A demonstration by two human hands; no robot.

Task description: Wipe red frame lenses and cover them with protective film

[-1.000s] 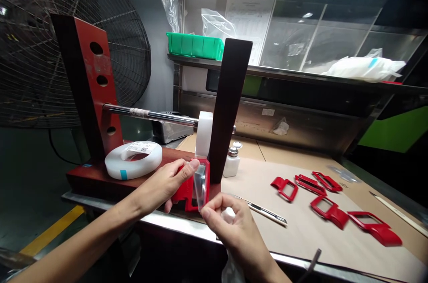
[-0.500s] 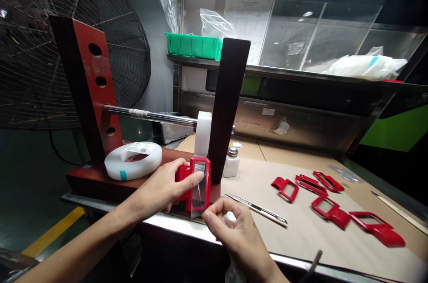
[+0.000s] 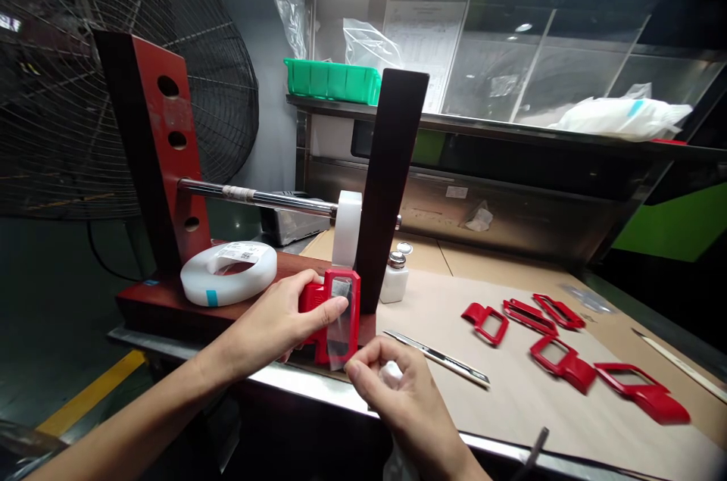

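Lower center: the left hand [image 3: 278, 318] grasps one red frame [image 3: 355, 314], with one clear strip [image 3: 339, 337] across its opening. The right hand [image 3: 400, 390], curled around a white wad [image 3: 391, 373], is at the strip's lower end; whether it pinches the strip cannot be told. Two rolls: a mounted roll [image 3: 347, 235], center; a flat roll [image 3: 207, 285], left. Lower right: five loose frames [image 3: 580, 373], one knife [image 3: 448, 362].

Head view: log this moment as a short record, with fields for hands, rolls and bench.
Left hand: grips a red frame, thumb over its opening
Right hand: curled around white material, fingertips near the frame's lower corner
Clear strip: lies across the frame's opening
Rolls: upright roll on metal rod, labelled roll flat on stand's base
Bench: five red parts, a cutter, a white bottle
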